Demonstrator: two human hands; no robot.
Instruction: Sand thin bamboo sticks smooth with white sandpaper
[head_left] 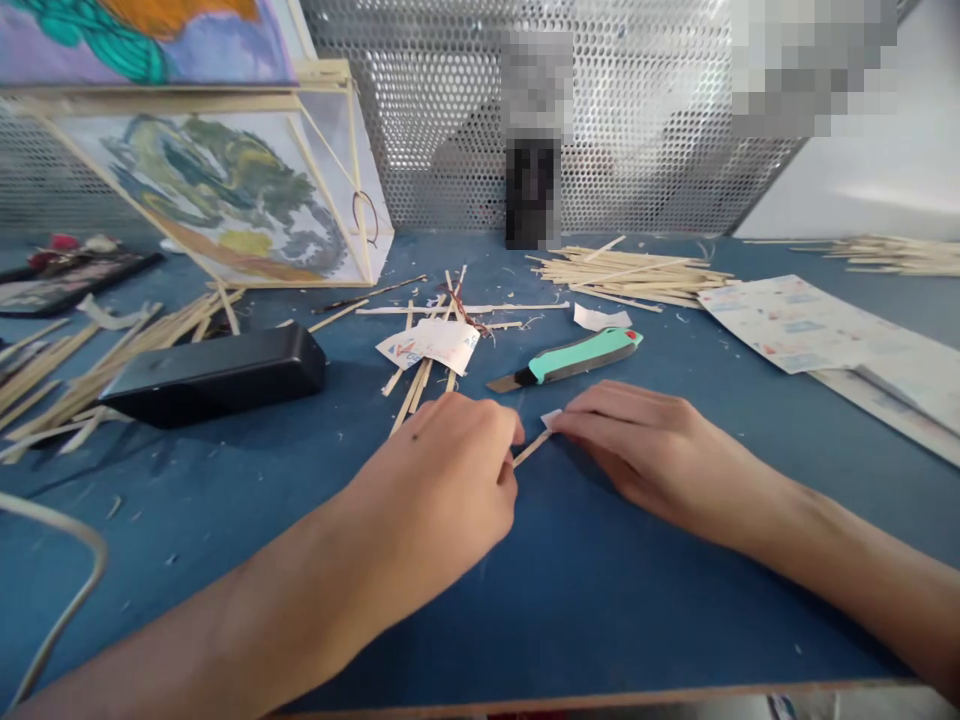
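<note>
Just nearer than the turquoise cutter (589, 356), the left hand (450, 460) seems closed on a thin stick (532, 449), its fingertips partly hidden, while the right hand (652, 430) pinches a white scrap (551, 419) at the stick's end; likely joining them, calling for a steady hold; behind the cutter, the blue tabletop (600, 600) bears a stick pile (630, 277), with a perforated panel (435, 90) beyond

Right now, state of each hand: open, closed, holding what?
Left hand: closed, holding a thin wooden stick.
Right hand: closed, pinching a small white scrap at the stick's end.
</note>
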